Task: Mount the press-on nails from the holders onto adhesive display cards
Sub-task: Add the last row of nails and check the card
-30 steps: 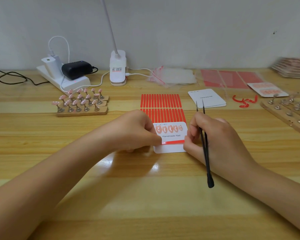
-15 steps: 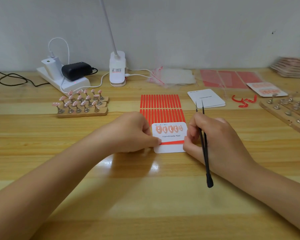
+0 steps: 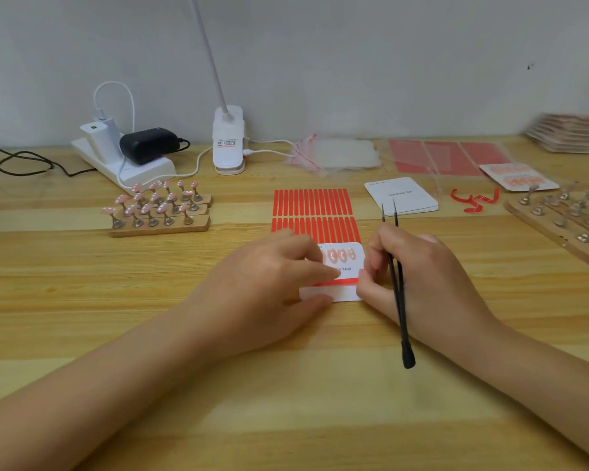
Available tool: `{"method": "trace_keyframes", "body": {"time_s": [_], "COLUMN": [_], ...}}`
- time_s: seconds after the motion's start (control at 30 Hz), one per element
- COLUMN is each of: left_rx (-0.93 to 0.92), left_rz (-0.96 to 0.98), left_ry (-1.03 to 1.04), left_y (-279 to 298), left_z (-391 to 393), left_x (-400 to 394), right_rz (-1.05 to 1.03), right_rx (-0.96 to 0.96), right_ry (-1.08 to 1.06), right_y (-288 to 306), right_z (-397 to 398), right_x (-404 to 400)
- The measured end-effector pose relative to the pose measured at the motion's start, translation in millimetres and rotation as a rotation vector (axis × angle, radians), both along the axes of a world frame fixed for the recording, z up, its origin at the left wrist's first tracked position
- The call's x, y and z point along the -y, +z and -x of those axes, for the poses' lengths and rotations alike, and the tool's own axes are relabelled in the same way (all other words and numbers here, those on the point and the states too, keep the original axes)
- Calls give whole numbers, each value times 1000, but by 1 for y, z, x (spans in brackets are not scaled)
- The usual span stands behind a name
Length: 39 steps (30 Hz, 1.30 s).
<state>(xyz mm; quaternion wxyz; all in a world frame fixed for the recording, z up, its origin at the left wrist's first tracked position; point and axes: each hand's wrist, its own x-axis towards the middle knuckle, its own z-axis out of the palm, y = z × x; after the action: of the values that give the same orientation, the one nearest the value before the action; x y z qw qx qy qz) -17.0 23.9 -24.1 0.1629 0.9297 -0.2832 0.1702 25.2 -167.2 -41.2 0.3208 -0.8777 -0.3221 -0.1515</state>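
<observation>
White display card (image 3: 349, 294) stays flat on the tabletop (image 3: 116, 300), over the red strip sheet's (image 3: 312, 205) near edge. Left hand (image 3: 269, 283) has slid right across it, now hiding the leftmost nails, fingers pinching at the red strip. Right hand (image 3: 419, 277) unchanged: clenched on black tweezers (image 3: 400, 300), fingertips on card's right edge.

Two bare forearms, no sleeves in view, left hand (image 3: 272, 287), right hand (image 3: 422, 277), short unpainted fingernails

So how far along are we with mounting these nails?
Done: top row of nails on the card. In hand: left hand works the red strip; right hand steadies the card, holding tweezers. Left: nails on the wooden holders.
</observation>
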Motion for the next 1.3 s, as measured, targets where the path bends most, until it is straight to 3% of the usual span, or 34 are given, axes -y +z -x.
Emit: {"method": "trace_keyframes", "body": {"time_s": [0.3,0.63,1.3], "left_rx": [-78,-61,-57], "left_rz": [127,132,108], "left_ry": [54,47,6], "left_y": [-8,-10,-8], "left_z": [4,2,1], "left_x": [1,-1,-2], "right_rz": [2,64,132], "right_rx": [10,164,160], "right_ry": [-3,29,66], "right_y": [0,1,3], "right_z": [-1,-6,-11], "right_x": [1,2,0]}}
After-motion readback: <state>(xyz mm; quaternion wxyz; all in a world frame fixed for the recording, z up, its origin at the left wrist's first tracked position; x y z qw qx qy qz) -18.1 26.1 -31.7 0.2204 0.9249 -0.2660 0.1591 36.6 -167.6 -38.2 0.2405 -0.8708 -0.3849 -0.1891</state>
